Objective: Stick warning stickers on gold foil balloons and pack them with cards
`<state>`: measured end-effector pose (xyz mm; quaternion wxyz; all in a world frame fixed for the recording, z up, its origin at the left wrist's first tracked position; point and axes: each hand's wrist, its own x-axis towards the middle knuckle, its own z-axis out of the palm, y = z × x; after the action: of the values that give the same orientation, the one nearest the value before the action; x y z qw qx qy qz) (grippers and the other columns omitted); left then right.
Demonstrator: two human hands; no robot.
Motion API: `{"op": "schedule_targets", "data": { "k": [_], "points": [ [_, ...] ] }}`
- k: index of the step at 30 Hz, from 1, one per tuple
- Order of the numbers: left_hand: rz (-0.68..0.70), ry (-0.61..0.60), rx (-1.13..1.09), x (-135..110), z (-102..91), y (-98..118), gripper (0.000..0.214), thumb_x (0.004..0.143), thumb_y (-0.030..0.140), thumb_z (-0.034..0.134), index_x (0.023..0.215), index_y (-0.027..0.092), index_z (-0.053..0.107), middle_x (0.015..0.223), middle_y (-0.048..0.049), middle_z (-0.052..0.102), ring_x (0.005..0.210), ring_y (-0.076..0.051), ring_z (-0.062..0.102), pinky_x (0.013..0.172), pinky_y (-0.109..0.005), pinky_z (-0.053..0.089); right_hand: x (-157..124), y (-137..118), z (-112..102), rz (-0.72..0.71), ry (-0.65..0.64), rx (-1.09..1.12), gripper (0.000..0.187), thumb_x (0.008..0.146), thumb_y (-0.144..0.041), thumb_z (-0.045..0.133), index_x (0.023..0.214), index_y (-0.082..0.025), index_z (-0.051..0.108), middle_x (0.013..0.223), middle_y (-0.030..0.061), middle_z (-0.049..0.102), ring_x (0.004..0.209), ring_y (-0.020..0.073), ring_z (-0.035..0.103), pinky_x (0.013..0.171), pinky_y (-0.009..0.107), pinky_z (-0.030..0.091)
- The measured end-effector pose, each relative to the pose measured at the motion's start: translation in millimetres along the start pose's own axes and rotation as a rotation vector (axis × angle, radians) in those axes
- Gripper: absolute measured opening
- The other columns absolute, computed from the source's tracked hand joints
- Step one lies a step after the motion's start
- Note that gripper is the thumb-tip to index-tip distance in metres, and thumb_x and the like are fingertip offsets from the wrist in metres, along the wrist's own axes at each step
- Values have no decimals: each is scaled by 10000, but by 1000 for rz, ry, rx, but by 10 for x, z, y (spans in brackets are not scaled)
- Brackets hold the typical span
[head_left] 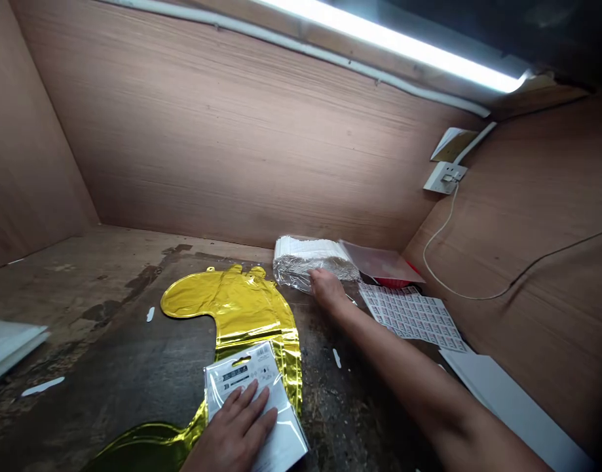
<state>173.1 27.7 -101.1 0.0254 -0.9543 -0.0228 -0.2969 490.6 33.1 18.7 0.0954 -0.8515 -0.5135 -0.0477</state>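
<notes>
Left hand point(236, 425) lies spread, likely to steady the packet point(251, 367) over foil point(249, 305) — right hand point(326, 290) (grasp unclear) is at the bundle point(308, 250).

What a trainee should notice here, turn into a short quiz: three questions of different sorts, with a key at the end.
1. What lies flat under the left hand?
2. True or false: the printed sheets lie to the left of the gold foil piece.
3. Which of these is the right hand closest to?
A. the wall socket
B. the clear-wrapped white bundle
C. the power cord

Key:
1. A printed packet in a clear sleeve.
2. False; the printed sheets are to the right of the gold foil piece.
3. B.
</notes>
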Motion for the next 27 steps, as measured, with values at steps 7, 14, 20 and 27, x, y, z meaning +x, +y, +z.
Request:
{"op": "schedule_targets", "data": {
  "k": [7,14,20,27],
  "points": [
    [-30,95,-67,-182,319,-119,321,923,240,476,1212,302,603,1237,-3,672,1126,-226,640,980,-294,503,647,29,231,-4,38,-156,321,925,-332,576,1202,-168,566,1204,89,594,1007,214,617,844,420,533],
    [-136,-123,-337,-33,-20,-20,628,759,552,625,1312,264,549,1361,-77,570,1228,-352,548,1031,-446,471,428,125,296,12,185,-52,314,925,-333,576,1185,-156,576,1188,95,602,1001,215,618,841,418,533],
    [-266,-204,-379,152,-368,101,580,729,422,665,1268,218,598,1361,-106,568,1260,-388,507,1023,-557,442,-480,48,35,41,475,155,213,980,-262,447,1006,-128,610,953,74,678,870,176,652,814,347,527],
    [-403,-324,-560,378,-648,133,411,809,422,632,1142,185,675,1273,-121,641,1262,-316,521,1127,-497,289,-2372,-295,-193,-147,474,401,152,854,-137,626,973,-230,636,873,1,718,798,161,679,917,378,504]
  ]
}}
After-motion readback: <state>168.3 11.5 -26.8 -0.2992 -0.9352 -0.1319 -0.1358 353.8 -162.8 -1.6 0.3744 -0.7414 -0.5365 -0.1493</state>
